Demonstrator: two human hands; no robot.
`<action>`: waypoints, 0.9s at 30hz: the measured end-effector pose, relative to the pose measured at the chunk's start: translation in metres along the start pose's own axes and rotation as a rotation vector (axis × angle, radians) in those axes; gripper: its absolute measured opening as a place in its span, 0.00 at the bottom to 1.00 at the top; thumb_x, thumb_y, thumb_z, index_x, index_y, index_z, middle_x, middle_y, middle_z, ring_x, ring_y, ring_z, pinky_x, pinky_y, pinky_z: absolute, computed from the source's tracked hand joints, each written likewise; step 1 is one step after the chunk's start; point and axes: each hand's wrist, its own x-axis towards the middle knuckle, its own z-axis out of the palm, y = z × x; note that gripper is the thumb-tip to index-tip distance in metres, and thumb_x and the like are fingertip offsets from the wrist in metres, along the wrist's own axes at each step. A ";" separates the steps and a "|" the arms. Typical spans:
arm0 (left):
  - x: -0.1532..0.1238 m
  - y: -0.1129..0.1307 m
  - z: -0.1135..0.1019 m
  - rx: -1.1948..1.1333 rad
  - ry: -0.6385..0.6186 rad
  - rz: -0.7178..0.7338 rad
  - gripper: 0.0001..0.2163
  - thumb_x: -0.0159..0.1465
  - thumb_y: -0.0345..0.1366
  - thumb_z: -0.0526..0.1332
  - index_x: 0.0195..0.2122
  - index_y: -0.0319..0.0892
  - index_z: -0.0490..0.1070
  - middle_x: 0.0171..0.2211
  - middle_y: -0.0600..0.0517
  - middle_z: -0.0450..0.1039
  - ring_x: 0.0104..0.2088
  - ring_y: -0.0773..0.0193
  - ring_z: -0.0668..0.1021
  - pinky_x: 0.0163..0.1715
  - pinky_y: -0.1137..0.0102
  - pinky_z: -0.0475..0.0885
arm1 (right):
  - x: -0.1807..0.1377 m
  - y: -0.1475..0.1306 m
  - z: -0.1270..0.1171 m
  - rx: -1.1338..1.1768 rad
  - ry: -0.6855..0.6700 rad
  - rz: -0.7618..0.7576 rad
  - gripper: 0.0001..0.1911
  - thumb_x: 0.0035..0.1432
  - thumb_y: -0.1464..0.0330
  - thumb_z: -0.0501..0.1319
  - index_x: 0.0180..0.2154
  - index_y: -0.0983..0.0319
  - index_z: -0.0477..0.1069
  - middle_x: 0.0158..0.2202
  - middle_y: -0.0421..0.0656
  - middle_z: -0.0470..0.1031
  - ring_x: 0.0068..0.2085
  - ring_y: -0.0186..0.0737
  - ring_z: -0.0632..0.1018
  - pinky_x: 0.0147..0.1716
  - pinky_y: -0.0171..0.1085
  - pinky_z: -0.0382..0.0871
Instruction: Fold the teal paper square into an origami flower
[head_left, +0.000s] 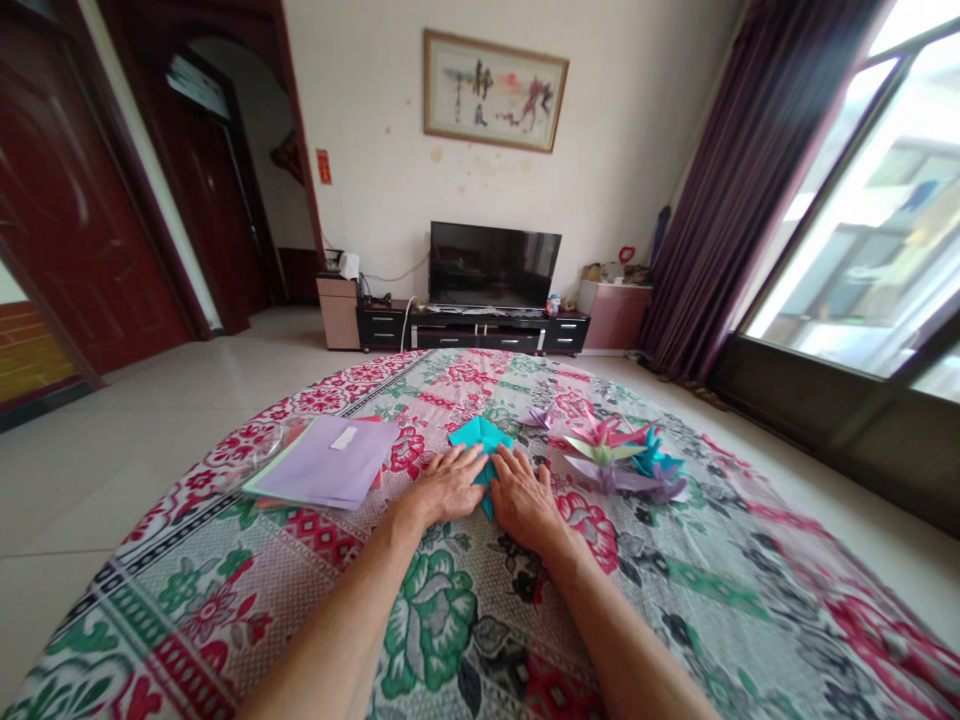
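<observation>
A turquoise sheet of origami paper [480,433], folded to a pointed shape, lies flat on the tablecloth in front of me. My left hand [451,482] rests on its left half, fingers stretched out and pressing down. On the right half lies my right hand [523,495], its fingers also extended and flat. Between the hands the paper's narrow lower tip shows; the rest of its lower part is hidden under the fingers. To the right stand several folded paper cranes [609,440] in pink, green, purple and blue. A single small purple crane [540,415] sits apart from them.
A stack of coloured paper [330,460], lilac on top with a small white piece, lies left of my hands beside clear plastic wrapping [259,450]. The round table wears a flowered tablecloth [435,620]. Beyond it stand a television [495,265] and a low cabinet [450,335].
</observation>
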 end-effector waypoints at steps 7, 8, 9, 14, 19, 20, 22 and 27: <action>-0.003 0.006 0.001 0.033 0.055 -0.003 0.28 0.61 0.39 0.46 0.64 0.44 0.48 0.67 0.52 0.42 0.64 0.52 0.51 0.61 0.52 0.49 | 0.001 0.001 0.000 -0.005 -0.014 -0.002 0.24 0.62 0.66 0.42 0.58 0.62 0.56 0.64 0.47 0.53 0.63 0.50 0.55 0.55 0.59 0.50; -0.003 0.006 0.001 0.036 0.066 -0.005 0.28 0.61 0.39 0.46 0.64 0.44 0.48 0.67 0.52 0.42 0.64 0.52 0.51 0.61 0.52 0.49 | 0.001 0.001 0.000 -0.004 -0.016 -0.002 0.24 0.62 0.66 0.42 0.58 0.62 0.56 0.64 0.47 0.53 0.63 0.50 0.55 0.55 0.59 0.50; -0.003 0.007 0.001 0.038 0.073 -0.007 0.28 0.61 0.38 0.46 0.64 0.45 0.48 0.67 0.53 0.41 0.64 0.52 0.51 0.61 0.52 0.50 | 0.001 0.001 0.000 -0.002 -0.017 -0.002 0.24 0.62 0.67 0.42 0.58 0.62 0.56 0.64 0.46 0.53 0.63 0.50 0.55 0.55 0.59 0.49; -0.003 0.006 0.001 0.035 0.053 0.021 0.27 0.61 0.38 0.45 0.64 0.46 0.50 0.66 0.54 0.45 0.64 0.52 0.51 0.60 0.51 0.50 | 0.001 0.001 -0.001 0.012 -0.005 0.008 0.23 0.62 0.66 0.43 0.58 0.60 0.58 0.64 0.46 0.55 0.62 0.47 0.55 0.56 0.56 0.48; -0.003 0.007 0.002 0.047 0.077 0.008 0.27 0.61 0.36 0.45 0.63 0.48 0.51 0.66 0.56 0.47 0.64 0.52 0.52 0.60 0.52 0.52 | 0.003 0.002 -0.004 0.032 -0.011 0.013 0.22 0.61 0.65 0.44 0.56 0.59 0.60 0.63 0.45 0.56 0.61 0.45 0.57 0.56 0.53 0.50; -0.003 0.007 0.002 0.051 0.087 0.005 0.27 0.61 0.36 0.45 0.63 0.49 0.51 0.65 0.57 0.47 0.64 0.52 0.52 0.60 0.53 0.52 | 0.004 0.003 -0.005 0.037 -0.010 0.011 0.22 0.61 0.65 0.44 0.55 0.58 0.60 0.62 0.45 0.57 0.61 0.44 0.57 0.55 0.52 0.50; -0.004 0.008 0.004 0.060 0.105 0.003 0.26 0.62 0.36 0.45 0.63 0.49 0.52 0.65 0.57 0.48 0.64 0.52 0.53 0.60 0.53 0.52 | 0.005 0.004 -0.005 0.043 0.000 0.002 0.21 0.62 0.65 0.44 0.55 0.58 0.61 0.62 0.45 0.58 0.60 0.44 0.59 0.55 0.51 0.51; -0.005 0.010 0.007 0.054 0.135 -0.010 0.25 0.64 0.43 0.43 0.63 0.48 0.53 0.65 0.56 0.49 0.64 0.51 0.52 0.60 0.52 0.52 | 0.007 0.009 -0.007 0.056 0.007 -0.021 0.21 0.61 0.66 0.44 0.54 0.57 0.62 0.60 0.44 0.60 0.58 0.43 0.61 0.53 0.49 0.52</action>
